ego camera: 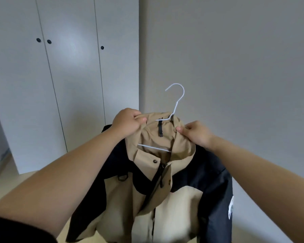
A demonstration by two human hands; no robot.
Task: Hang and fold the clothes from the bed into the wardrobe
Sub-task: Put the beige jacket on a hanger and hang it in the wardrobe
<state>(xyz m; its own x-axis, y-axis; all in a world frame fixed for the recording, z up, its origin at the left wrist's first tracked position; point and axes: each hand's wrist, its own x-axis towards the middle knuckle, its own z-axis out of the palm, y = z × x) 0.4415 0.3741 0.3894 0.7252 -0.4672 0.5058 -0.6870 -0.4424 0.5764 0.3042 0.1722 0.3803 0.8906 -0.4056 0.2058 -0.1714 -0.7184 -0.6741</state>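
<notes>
A tan and dark navy hooded jacket [165,199] hangs in front of me on a white wire hanger [177,97], whose hook sticks up above the hood. My left hand [126,122] grips the left edge of the tan hood. On the other side, my right hand [197,133] pinches the right edge of the hood. Both arms reach forward at chest height. The hanger's lower bar shows inside the open collar. The white wardrobe [68,76] stands at the left with its doors closed.
A plain grey wall [235,67] fills the right side behind the jacket. The wardrobe doors carry small black knobs [49,41]. Pale wooden floor [25,181] shows at the lower left beside the wardrobe base.
</notes>
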